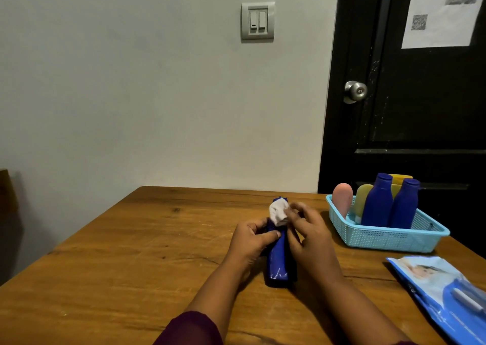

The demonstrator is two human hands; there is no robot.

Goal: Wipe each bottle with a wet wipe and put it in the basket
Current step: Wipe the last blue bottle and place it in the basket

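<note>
- Head view, hands first: left hand (pixel 252 237) wrapped round the middle of a blue bottle (pixel 278 260), thumb across its front, holding it steady.
- Right hand (pixel 311 235) pinches a bunched white wet wipe (pixel 278 214) against the bottle's cap end. The fingers are blurred, so their exact lie is unclear.
- Bottle sits at mid-desk between the two hands, base toward the wearer and touching the desk (pixel 131 252), cap end away. Cannot tell whether it leans or lies flat. Pale streaks show near the base.
- Right of the hands, near but apart: light blue basket (pixel 381 241) on the desk's right side.
- Upright in the basket: a pink bottle (pixel 342 200), a yellow-green bottle (pixel 364 200), two blue bottles (pixel 377 202) (pixel 405 205), and a yellow bottle (pixel 399 181) partly hidden behind them.
- Nearer the wearer, at the right edge: wipe pack (pixel 441 292), lying flat.
- Beyond: wall with a light switch (pixel 257 21), a dark door (pixel 420 108) with a knob and a paper notice.
- Progress, as a judgement: five bottles are in the basket, and no other loose bottle shows on the desk, so the one in hand looks like the last. Step in hand is wiping, at the cap end. The body and streaked base may need a pass yet, then the bottle goes into the basket.
</note>
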